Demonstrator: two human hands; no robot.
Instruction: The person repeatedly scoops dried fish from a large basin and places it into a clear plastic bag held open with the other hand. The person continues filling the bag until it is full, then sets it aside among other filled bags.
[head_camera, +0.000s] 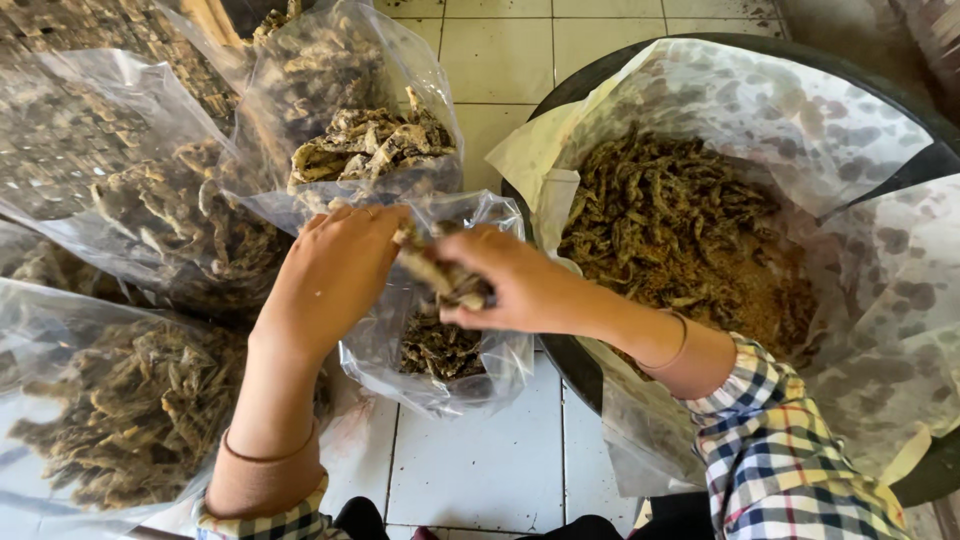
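My right hand (520, 280) grips a bunch of brown dried fish (440, 275) over the mouth of a small clear plastic bag (500, 365). That bag stands on the tiled floor and is partly filled with the same dried fish. My left hand (335, 265) holds the bag's left rim open, fingers curled over the plastic. Both arms wear checked sleeves pushed up, with a thin band on each wrist.
A big dark basin (600, 75) lined with stained paper holds a heap of dried fish (670, 230) at the right. Several filled clear bags, such as a big bag (130, 400) at lower left, crowd the left and back. White floor tiles (480, 470) show in front.
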